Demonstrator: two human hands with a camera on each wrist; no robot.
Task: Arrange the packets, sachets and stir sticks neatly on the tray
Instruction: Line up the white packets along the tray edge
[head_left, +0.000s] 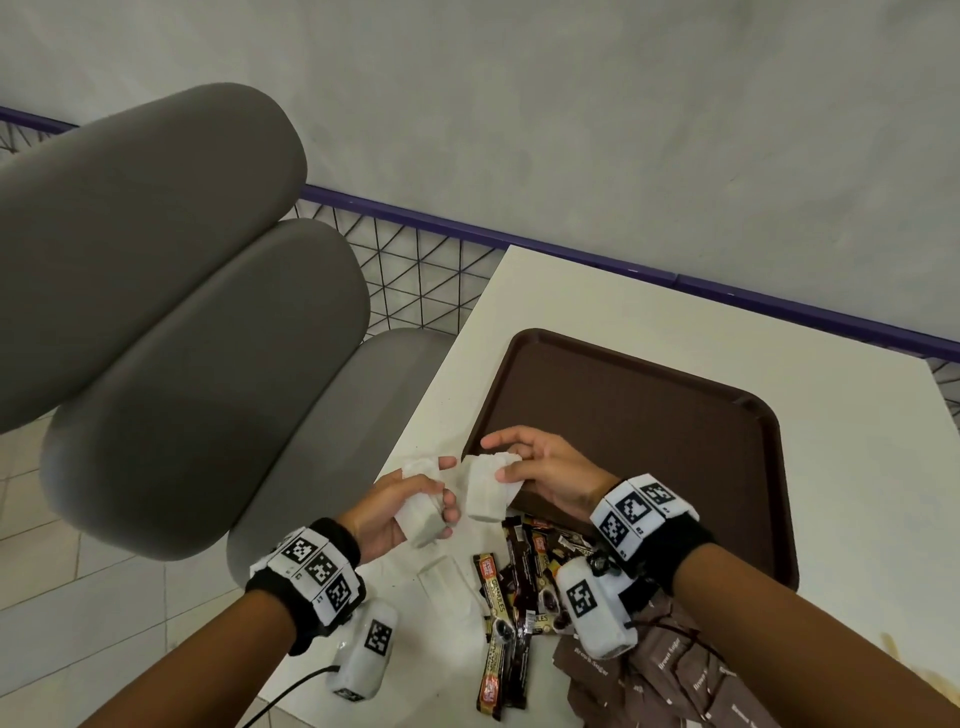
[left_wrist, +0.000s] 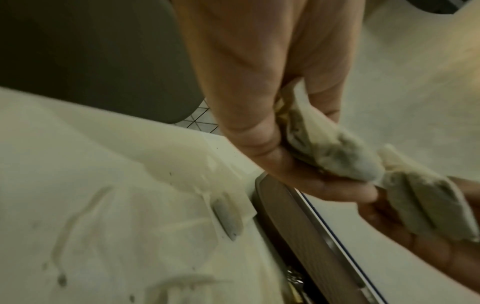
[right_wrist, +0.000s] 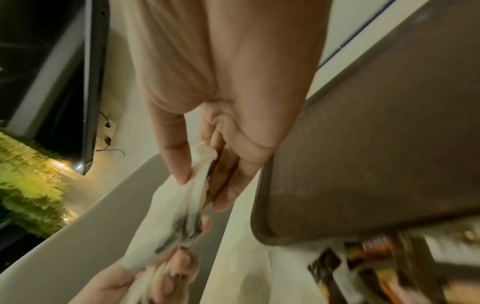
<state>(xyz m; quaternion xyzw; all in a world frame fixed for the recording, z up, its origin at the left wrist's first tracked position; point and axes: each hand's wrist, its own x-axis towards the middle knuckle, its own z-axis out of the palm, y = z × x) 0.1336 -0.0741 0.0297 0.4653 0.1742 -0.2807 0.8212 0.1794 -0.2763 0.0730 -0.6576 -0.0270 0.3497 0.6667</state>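
Sachets first: you've got 2 white bundles up off the table, both just off the tray's (head_left: 649, 415) near-left corner. Your left hand (head_left: 395, 512) is curled round 1 stack of sachets (head_left: 421, 512), fingers and thumb clamped on it. Your right hand (head_left: 545, 470) pinches the other stack (head_left: 485, 486), thumb on the near face, fingers on the far side. The 2 stacks sit side by side, nearly touching, long axes roughly parallel and pointing away from you toward the tray's left edge.

Right hand is nearer the tray, prob. already over its rim, so that stack likely goes down first, w/ the long axis squared to the tray edge. Tray floor looks bare.

Coffee sticks (head_left: 511, 613) and brown sugar packets (head_left: 670, 680) lie in loose heaps on the table (head_left: 857, 467) just off the tray's near edge. Can't pick out stir sticks for sure.
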